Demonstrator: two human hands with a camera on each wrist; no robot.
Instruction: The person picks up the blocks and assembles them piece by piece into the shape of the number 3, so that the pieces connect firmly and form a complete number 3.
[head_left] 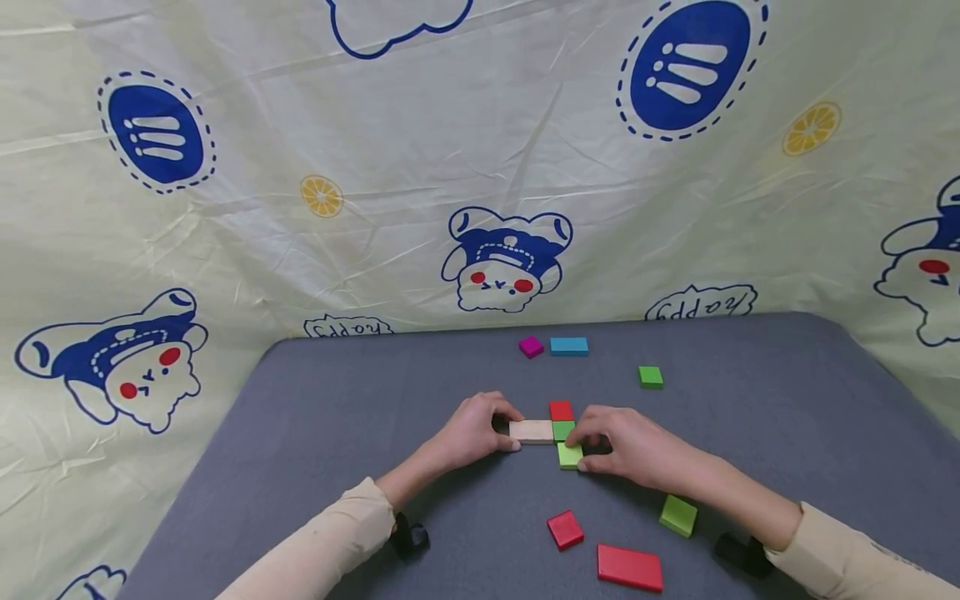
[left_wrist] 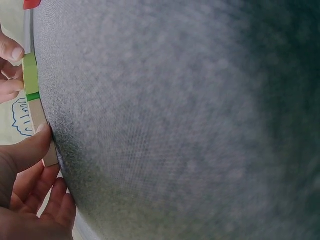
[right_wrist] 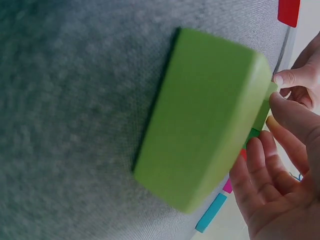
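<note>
My left hand point(head_left: 480, 429) grips the left end of a pale wooden block point(head_left: 531, 432), its thumb point(left_wrist: 37, 142) along the near side. Against the block's right end sits a darker green block point(head_left: 563, 431), with a red block point(head_left: 561, 410) behind it. On the near side of that green one lies a light green block point(head_left: 569, 456). My right hand point(head_left: 626, 446) pinches this light green block at its right side with thumb and finger. In the right wrist view, the light green block point(right_wrist: 264, 110) is partly covered by the right hand point(right_wrist: 285, 165).
Toward the back lie a magenta block point(head_left: 531, 347), a blue block point(head_left: 569, 347) and a green block point(head_left: 650, 377). Nearer are a small red block point(head_left: 566, 530), a long red block point(head_left: 630, 567) and another green block point(head_left: 678, 515) beneath the right forearm. A printed cloth point(head_left: 390, 250) hangs behind the grey table point(head_left: 337, 400).
</note>
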